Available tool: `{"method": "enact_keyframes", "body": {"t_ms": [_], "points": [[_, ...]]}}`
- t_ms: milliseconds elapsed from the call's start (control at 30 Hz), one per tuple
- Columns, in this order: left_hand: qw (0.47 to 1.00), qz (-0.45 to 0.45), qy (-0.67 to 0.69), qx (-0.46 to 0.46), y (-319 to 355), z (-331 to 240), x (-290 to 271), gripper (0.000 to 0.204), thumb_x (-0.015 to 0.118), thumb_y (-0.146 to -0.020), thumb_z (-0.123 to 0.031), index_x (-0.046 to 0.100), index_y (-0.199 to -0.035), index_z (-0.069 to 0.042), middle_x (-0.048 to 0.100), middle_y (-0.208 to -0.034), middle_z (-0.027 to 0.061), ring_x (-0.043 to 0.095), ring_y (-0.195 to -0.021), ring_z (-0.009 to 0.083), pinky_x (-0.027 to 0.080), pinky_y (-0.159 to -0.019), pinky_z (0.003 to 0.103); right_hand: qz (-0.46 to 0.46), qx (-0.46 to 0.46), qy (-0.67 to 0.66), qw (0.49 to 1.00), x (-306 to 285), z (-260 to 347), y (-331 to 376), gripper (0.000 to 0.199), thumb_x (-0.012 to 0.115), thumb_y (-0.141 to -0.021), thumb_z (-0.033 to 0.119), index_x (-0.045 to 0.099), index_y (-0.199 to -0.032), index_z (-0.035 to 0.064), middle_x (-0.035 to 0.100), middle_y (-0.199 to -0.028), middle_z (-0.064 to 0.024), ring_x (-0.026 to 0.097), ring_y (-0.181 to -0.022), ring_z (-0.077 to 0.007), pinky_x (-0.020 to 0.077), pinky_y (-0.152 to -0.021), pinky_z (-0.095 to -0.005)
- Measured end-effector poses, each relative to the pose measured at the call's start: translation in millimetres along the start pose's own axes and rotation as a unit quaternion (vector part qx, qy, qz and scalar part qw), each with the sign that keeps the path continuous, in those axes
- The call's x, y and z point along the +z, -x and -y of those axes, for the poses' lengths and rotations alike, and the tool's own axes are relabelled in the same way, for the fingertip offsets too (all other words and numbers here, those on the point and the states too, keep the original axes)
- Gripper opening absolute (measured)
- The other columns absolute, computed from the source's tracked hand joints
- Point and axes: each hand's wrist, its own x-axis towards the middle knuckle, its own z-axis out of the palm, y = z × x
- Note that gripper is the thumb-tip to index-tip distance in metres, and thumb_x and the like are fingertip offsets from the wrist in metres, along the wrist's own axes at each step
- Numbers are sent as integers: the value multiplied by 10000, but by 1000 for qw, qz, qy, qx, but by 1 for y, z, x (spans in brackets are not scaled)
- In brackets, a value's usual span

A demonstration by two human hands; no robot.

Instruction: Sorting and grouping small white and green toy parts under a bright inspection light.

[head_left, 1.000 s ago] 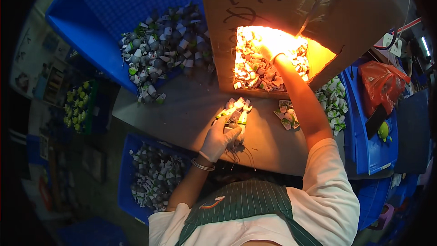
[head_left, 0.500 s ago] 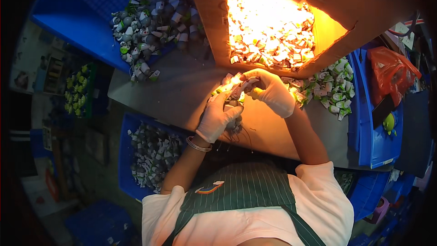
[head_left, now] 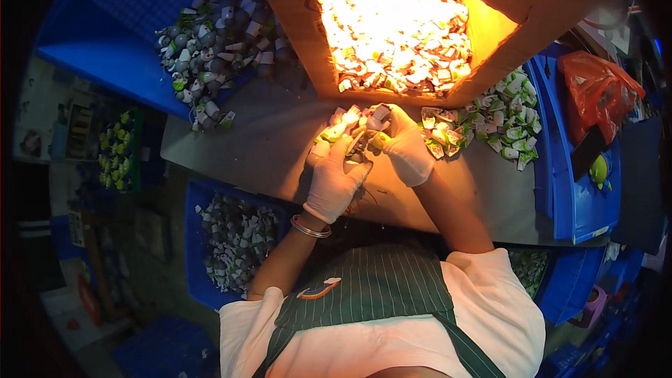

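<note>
Both my hands wear white gloves and meet over the grey table (head_left: 266, 154), just in front of a brightly lit cardboard box (head_left: 294, 35). My left hand (head_left: 334, 180) grips a cluster of small white and green pieces (head_left: 344, 128) from below. My right hand (head_left: 407, 147) pinches a small piece (head_left: 379, 113) at the top of that cluster, fingers touching the left hand's load. The box is full of the same small pieces (head_left: 395, 35), glowing under a lamp. A metal bangle sits on my left wrist.
A pile of grey and white pieces (head_left: 210, 49) spills from a blue bin (head_left: 91, 49) at the back left. More white and green pieces (head_left: 500, 122) lie right of my hands. A blue crate (head_left: 192, 238) of pieces stands below the table's left. Blue bins (head_left: 581, 189) and a red bag (head_left: 595, 91) stand at the right.
My right hand came out of the lit box and down to my left hand. Both hands now work together on the cluster of pieces.
</note>
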Motion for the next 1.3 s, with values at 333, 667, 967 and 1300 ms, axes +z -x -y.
{"method": "enact_keyframes", "body": {"t_ms": [333,667,967,1300], "points": [[975,110,119,-154,5,-2,1,413,673,-830,-33,538,-1219,4,634,-1033,106,640,-755,146,530,-654,281,-77,-1,88,993,-22,-4,26,317,662,-870,27,548,-1165,19,612,-1109,-80,611,-984,-142,499,-737,-259],[941,103,244,-209,-2,-10,4,409,651,-892,-103,483,-1258,-38,571,-840,8,567,-623,68,454,-472,208,-197,-138,683,690,-102,-3,45,205,730,-754,64,642,-939,74,609,-854,-106,613,-782,-279,497,-697,-357],[987,45,131,-82,-8,-6,16,446,690,-879,-152,501,-1262,-26,613,-1000,38,605,-742,67,482,-551,213,-127,-22,206,970,-20,6,34,231,704,-865,48,629,-1067,-32,658,-961,-36,613,-797,-85,514,-730,-221],[952,52,276,-120,-7,-9,-10,525,674,-882,-63,425,-1342,-20,562,-904,12,549,-764,53,492,-654,207,-115,-271,462,836,8,-6,24,392,731,-654,-53,674,-1028,53,636,-871,-94,636,-828,-225,520,-705,-294]]}}
